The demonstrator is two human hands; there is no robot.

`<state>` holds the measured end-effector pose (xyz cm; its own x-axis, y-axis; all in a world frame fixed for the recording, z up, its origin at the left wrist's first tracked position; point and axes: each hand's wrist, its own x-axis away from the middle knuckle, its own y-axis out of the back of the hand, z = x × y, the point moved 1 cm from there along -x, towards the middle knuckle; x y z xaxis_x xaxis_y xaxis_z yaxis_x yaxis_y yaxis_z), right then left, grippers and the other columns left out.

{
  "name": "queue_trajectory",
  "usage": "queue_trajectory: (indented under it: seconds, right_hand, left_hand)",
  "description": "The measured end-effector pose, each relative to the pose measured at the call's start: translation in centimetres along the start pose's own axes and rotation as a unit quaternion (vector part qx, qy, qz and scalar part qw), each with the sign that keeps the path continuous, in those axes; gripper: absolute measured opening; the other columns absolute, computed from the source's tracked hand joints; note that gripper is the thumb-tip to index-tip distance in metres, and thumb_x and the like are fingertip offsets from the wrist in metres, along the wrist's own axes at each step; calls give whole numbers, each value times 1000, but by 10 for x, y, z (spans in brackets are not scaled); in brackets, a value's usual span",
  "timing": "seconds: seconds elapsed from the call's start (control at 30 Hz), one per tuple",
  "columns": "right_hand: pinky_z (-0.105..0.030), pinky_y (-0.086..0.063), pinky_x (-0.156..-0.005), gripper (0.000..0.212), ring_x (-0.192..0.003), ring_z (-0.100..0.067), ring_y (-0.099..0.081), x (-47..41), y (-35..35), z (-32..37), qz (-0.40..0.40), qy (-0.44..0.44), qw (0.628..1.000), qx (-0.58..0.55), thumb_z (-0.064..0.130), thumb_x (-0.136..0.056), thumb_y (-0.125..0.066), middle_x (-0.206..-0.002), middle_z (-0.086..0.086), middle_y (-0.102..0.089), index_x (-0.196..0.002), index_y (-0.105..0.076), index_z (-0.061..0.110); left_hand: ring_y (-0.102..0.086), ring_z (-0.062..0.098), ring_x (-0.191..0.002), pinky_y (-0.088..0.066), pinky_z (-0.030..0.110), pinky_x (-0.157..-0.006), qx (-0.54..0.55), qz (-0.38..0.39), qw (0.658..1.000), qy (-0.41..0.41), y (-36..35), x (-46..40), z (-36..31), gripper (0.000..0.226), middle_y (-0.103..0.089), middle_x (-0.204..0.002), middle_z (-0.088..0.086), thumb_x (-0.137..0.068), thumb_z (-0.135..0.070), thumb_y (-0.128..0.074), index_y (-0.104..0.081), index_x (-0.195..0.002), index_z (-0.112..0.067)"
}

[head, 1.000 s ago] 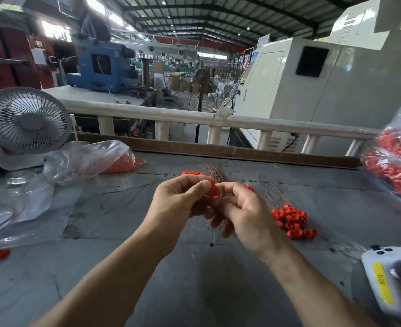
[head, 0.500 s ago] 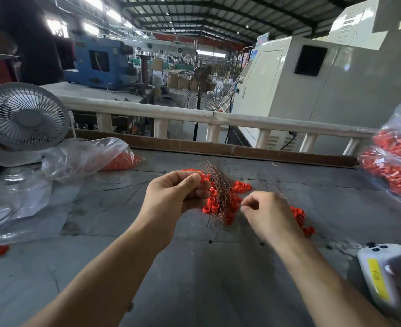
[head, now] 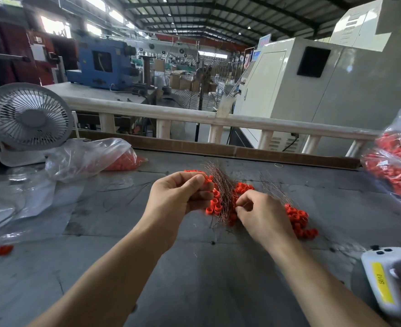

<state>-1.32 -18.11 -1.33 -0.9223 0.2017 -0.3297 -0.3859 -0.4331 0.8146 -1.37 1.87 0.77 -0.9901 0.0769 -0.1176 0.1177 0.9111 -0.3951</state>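
A person's left hand [head: 178, 197], fingers curled and thumb pressed on top, grips a cluster of red rings [head: 207, 181] above the middle of the grey table [head: 194, 279]. The right hand [head: 263, 215] pinches thumb and forefinger on the near right edge of the wire bundle [head: 220, 188] lying between both hands. A loose ring pile [head: 298, 220] sits just right of it.
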Motion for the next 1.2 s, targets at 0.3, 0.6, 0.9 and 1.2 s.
queue_trajectory:
  seconds: [0.3,0.6,0.9,1.2]
  right_hand:
    - [-29,-53,-67,9,-74,-14,-65,-3,-2,-4,9,-19,1000,-16,19,-94,-67,-86,9,-71,-90,-70,26]
    - [-25,-49,-71,6,-81,-17,-65,-6,-3,-7,17,-8,1000,-7,17,-91,-70,-89,4,-72,-92,-74,21]
    - [-26,-51,-49,14,-64,-12,-69,-1,15,0,-38,4,924,-380,11,-97,-68,-81,-6,-74,-94,-73,24]
    - [-16,-57,-65,25,-79,-6,-74,18,15,33,21,128,888,-442,1,-95,-70,-90,3,-78,-102,-76,24]
  left_hand:
    - [-71,25,-74,-61,31,-66,-4,0,1000,2,0,0,0,10,-76,-92,21,-97,-8,-66,-72,-97,0]
    - [-72,27,-76,-61,32,-68,-10,4,1000,3,0,0,1,10,-76,-93,21,-97,-8,-66,-73,-96,-1]
    - [-72,25,-75,-61,31,-68,-5,14,1000,9,-1,0,5,10,-76,-93,21,-96,-8,-67,-73,-95,-1]
    - [-72,26,-76,-62,33,-70,15,35,999,15,-4,2,4,11,-75,-88,19,-96,-8,-67,-74,-96,0]
